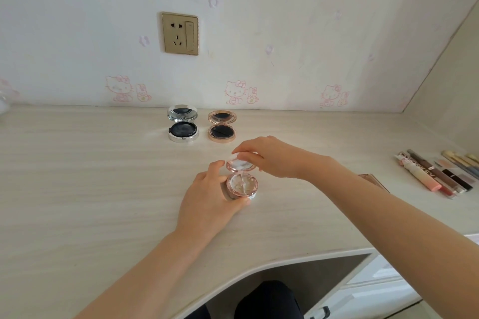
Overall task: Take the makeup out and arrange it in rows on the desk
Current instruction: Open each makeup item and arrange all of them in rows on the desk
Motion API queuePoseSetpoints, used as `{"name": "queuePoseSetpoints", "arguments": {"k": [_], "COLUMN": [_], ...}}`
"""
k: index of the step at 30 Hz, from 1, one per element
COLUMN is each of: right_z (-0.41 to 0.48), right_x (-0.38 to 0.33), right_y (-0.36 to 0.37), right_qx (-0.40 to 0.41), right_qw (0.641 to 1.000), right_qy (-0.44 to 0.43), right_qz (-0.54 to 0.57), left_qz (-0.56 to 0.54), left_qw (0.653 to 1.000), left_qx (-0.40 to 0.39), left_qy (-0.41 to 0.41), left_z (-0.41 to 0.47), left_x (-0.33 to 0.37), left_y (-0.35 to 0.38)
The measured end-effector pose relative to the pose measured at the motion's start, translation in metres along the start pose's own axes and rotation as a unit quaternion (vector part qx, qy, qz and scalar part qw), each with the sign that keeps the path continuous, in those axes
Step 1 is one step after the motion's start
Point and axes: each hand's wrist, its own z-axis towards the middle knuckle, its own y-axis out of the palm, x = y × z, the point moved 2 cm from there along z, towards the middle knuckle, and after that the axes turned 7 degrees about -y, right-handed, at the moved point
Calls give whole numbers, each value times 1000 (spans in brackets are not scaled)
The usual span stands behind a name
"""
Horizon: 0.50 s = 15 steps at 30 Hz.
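A small pink-rimmed compact (pixel 241 184) stands open at the middle of the pale wooden desk (pixel 77 176). My left hand (pixel 207 199) grips its round base from the left. My right hand (pixel 269 156) holds the raised lid from behind, fingers curled over its top edge. Farther back, near the wall, two more compacts stand open side by side: a silver one (pixel 183 124) and a gold one (pixel 222 126), both with dark pads inside.
Several lip and pen-shaped makeup tubes (pixel 438 173) lie in a row at the desk's right end. A brown flat object (pixel 373 180) peeks out behind my right forearm. A wall socket (pixel 180 33) sits above the desk. The desk's curved front edge (pixel 285 259) runs below my arms.
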Motion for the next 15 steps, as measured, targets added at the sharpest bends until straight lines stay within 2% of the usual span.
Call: {"name": "queuePoseSetpoints", "arguments": {"k": [15], "right_z": [-3], "right_x": [2], "right_y": [3], "right_qx": [7], "right_qw": [1000], "right_qy": [3], "right_qz": [10], "left_qz": [8], "left_qw": [1000], "left_qx": [-12], "left_qy": [-14], "left_z": [0], "left_x": [-2], "left_y": [1]}}
